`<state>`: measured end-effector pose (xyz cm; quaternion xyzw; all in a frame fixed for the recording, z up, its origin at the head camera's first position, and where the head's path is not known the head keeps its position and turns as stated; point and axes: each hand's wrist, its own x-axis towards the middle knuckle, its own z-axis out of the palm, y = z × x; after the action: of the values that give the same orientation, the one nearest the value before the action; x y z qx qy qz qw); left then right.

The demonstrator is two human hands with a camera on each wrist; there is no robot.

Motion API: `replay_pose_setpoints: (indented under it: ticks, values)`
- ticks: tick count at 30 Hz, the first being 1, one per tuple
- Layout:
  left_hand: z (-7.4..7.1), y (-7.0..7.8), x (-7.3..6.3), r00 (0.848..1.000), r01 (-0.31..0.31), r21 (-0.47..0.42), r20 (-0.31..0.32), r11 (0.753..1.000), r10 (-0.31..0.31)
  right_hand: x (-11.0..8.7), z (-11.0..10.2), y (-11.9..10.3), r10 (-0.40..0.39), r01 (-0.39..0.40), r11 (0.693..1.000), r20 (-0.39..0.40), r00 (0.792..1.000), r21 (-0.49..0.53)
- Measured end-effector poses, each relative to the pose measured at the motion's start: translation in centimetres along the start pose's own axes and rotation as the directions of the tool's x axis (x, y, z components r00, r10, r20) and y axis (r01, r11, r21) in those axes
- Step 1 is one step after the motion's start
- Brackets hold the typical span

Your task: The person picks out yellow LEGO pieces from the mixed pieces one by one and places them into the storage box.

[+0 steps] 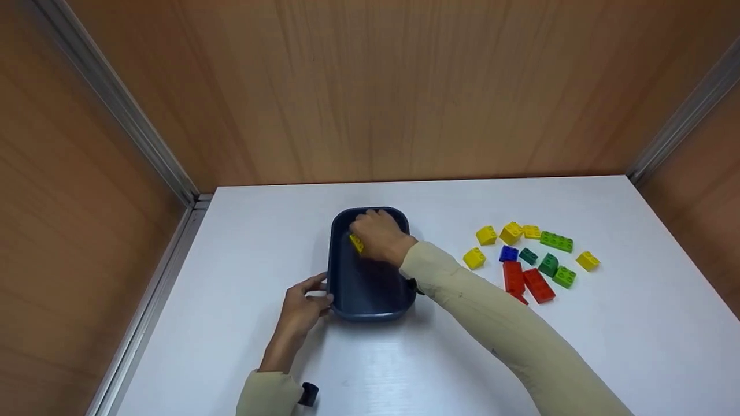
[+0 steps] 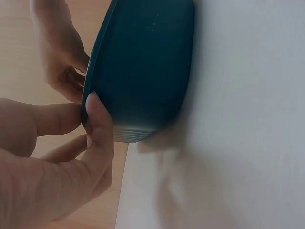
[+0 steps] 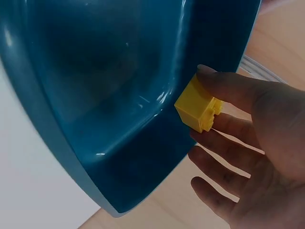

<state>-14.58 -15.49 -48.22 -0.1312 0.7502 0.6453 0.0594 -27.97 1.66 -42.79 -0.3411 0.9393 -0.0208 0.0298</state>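
Observation:
A dark blue rectangular plastic tub (image 1: 370, 289) stands on the white table. My left hand (image 1: 300, 309) grips its left rim; in the left wrist view the thumb and fingers of that hand (image 2: 62, 162) pinch the edge. Over the tub's far part, my right hand (image 1: 378, 236) holds a yellow toy building brick (image 1: 356, 243). The right wrist view shows this brick (image 3: 195, 106) between thumb and fingers, its studs turned toward the palm, close to the tub's inner wall (image 3: 143, 176).
To the right lie several loose bricks: yellow ones such as a yellow brick (image 1: 474, 258), a blue brick (image 1: 509, 253), green ones like a long green brick (image 1: 557, 241), and red bricks (image 1: 539, 286), partly behind the right sleeve. Wooden panels (image 1: 370, 92) enclose the table.

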Motion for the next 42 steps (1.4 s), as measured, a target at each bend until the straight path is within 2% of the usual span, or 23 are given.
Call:
replay_pose_setpoints:
  ticks: [24,42]
  values:
    - [-0.1,-0.2,0.0,1.0,-0.005,-0.013,0.007,1.0,0.005,1.9,0.4,-1.0,0.044,-0.04,0.999,0.115,0.992,-0.035]
    - [-0.1,-0.1,-0.1,1.0,-0.017,0.006,0.006,1.0,0.017,2.6,1.9,-0.2,0.114,-0.112,0.994,0.179,0.977,-0.022]
